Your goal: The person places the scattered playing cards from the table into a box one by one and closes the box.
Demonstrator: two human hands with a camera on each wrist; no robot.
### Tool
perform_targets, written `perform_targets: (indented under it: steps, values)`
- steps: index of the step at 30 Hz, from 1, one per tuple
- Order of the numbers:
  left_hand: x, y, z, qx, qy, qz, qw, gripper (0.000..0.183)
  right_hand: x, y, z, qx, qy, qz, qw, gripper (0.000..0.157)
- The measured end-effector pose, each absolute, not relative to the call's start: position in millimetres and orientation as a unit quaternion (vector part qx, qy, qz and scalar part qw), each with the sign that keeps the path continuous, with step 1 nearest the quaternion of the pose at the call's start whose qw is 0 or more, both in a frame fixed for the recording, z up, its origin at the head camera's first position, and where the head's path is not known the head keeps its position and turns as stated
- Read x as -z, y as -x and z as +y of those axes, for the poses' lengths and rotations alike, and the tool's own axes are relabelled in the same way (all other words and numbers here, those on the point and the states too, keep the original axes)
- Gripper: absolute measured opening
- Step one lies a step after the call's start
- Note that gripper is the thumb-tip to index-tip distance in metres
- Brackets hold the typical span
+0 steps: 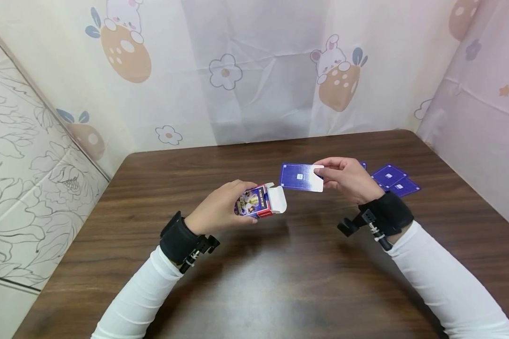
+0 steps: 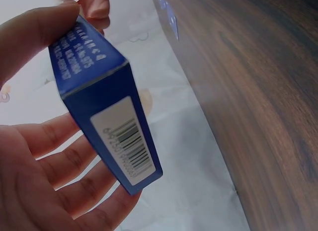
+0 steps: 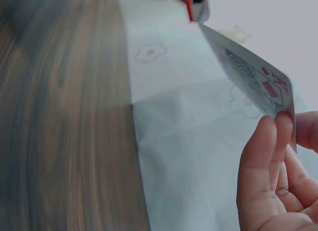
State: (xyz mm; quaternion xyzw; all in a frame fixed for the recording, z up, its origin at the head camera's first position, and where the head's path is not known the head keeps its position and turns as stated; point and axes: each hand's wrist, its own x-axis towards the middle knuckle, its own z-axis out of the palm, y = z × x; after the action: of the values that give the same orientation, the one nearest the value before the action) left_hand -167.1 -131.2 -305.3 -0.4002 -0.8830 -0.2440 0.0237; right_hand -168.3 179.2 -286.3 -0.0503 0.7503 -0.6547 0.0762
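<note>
In the head view my left hand [image 1: 221,207] grips a small card box [image 1: 254,201] with a picture on its front. Its white flap [image 1: 277,198] stands folded out to the right. The left wrist view shows the box's blue end with a barcode label [image 2: 124,140]. My right hand [image 1: 348,176] pinches a playing card [image 1: 299,177] between thumb and fingers, blue back up, just above and right of the flap. From the right wrist view the card's face [image 3: 253,79] shows red marks; the hand's fingers [image 3: 262,141] press against that face.
Several blue-backed cards [image 1: 389,175] lie overlapping on the brown wooden table [image 1: 254,273], behind my right wrist and partly hidden by it. A patterned curtain [image 1: 263,70] hangs along the table's far edge. Black camera straps [image 1: 388,214] wrap both wrists.
</note>
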Motion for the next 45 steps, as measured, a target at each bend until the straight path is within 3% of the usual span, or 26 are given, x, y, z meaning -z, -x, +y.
perform_targets:
  steps: [13,25,33,45]
  values:
    - [305,168,-130,0.245,0.403,-0.882,0.020,0.073,277,153,181,0.691,0.072,0.718,0.042,0.025]
    - [305,169,-126,0.236,0.410,-0.881,0.021,0.073,281,151,161,0.635,0.072,0.766,0.062,0.038]
    - [309,169,-129,0.240,0.401,-0.884,0.016,0.074,285,154,160,0.634,0.094,0.763,0.077,0.030]
    - [314,173,-130,0.241,0.399,-0.884,0.017,0.075,288,154,158,0.567,0.081,0.814,0.095,0.037]
